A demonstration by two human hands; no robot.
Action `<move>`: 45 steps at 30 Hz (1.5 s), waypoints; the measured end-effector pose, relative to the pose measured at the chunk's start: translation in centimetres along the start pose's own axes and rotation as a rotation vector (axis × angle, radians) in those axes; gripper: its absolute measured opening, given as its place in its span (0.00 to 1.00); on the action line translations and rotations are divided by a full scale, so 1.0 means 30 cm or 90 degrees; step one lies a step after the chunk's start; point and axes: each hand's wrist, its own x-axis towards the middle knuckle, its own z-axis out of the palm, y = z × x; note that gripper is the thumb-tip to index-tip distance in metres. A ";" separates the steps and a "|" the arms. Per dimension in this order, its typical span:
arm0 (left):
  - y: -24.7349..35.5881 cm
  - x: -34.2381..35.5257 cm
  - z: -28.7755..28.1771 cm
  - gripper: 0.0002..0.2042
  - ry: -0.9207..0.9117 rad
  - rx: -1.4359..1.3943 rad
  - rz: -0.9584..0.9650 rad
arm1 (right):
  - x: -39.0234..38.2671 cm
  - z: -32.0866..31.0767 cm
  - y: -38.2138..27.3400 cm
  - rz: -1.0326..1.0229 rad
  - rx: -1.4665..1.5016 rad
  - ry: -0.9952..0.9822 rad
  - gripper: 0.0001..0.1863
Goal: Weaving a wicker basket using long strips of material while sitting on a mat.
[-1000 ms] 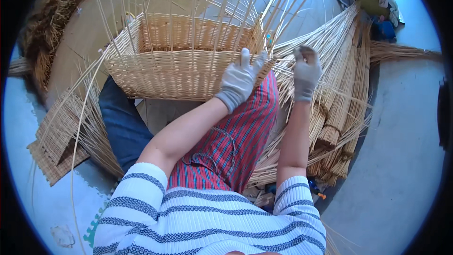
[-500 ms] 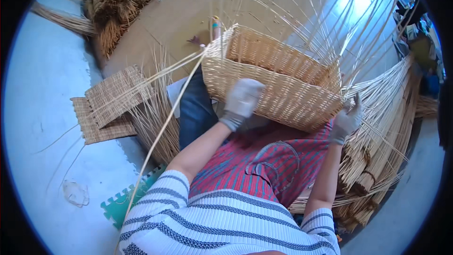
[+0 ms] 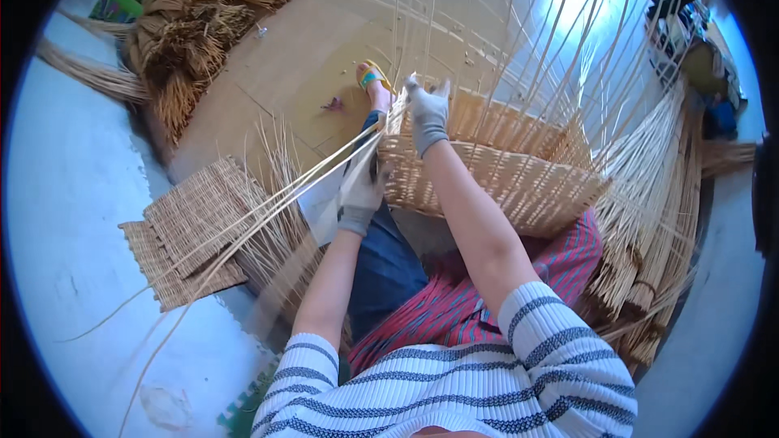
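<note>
A rectangular woven basket [image 3: 495, 178] of pale wicker rests tilted over my lap, with long upright strands standing from its rim. My right hand [image 3: 428, 113], in a white glove with a grey cuff, reaches across to the basket's left end. Its fingers close over the rim there. Just below, my gloved left hand [image 3: 360, 199] is beside the left end wall, close to several long weaving strands [image 3: 300, 182] that trail out to the lower left. Motion smears its fingers, so their hold cannot be made out.
Two flat woven panels [image 3: 199, 215] overlap at the left, beside loose strands. Bundles of pale wicker [image 3: 649, 219] lie at the right; a brown bundle [image 3: 195, 32] lies at the far left. A sandalled foot [image 3: 375, 81] is beyond the basket's left end.
My right hand has left the basket's right end and crossed to its left end. My left hand has moved from the front wall to the left end. The basket sits slightly farther right.
</note>
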 end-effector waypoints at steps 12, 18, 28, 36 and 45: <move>-0.057 0.127 -0.051 0.31 -0.174 0.177 -0.023 | -0.203 -0.082 -0.269 -0.391 0.094 -0.175 0.24; -0.064 0.151 -0.047 0.40 -0.208 0.192 0.021 | -0.238 -0.349 -0.195 -0.192 0.123 -0.212 0.17; 0.087 0.055 0.082 0.39 -0.171 0.197 0.085 | -0.179 -0.697 -0.223 -0.002 -0.115 -0.196 0.11; 0.147 0.060 0.119 0.47 -0.234 0.407 0.005 | 0.039 -0.264 -0.421 -0.436 -0.262 -0.229 0.47; 0.263 0.062 0.290 0.34 -0.151 0.266 0.280 | -0.156 -0.837 -0.257 -0.296 -0.172 -0.052 0.08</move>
